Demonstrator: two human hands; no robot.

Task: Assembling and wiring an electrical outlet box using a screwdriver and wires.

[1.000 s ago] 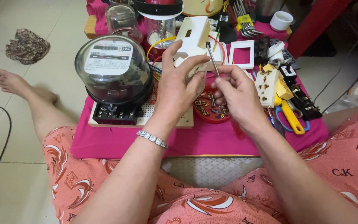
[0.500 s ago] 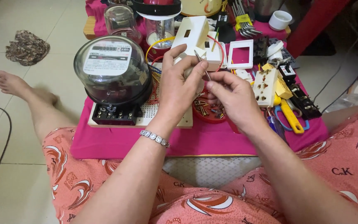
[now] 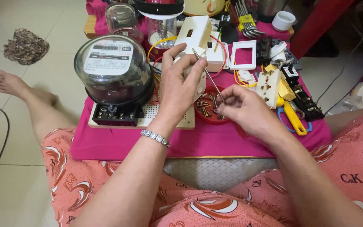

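Two hands busy: left hand [image 3: 181,84] grips white switch box [image 3: 196,35] to steady it, right hand [image 3: 242,110] pinches thin screwdriver [image 3: 209,75] w/ tip at box, over red screw dish [image 3: 209,110].

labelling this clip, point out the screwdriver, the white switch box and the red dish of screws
screwdriver [image 3: 209,75], head view, middle of its metal shaft
white switch box [image 3: 196,31], head view, its upper face
red dish of screws [image 3: 204,112], head view, its floor among the screws

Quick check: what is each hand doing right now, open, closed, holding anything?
Left hand: closed on the white plastic housing.
Right hand: closed, pinching the thin screwdriver above the red dish of screws.
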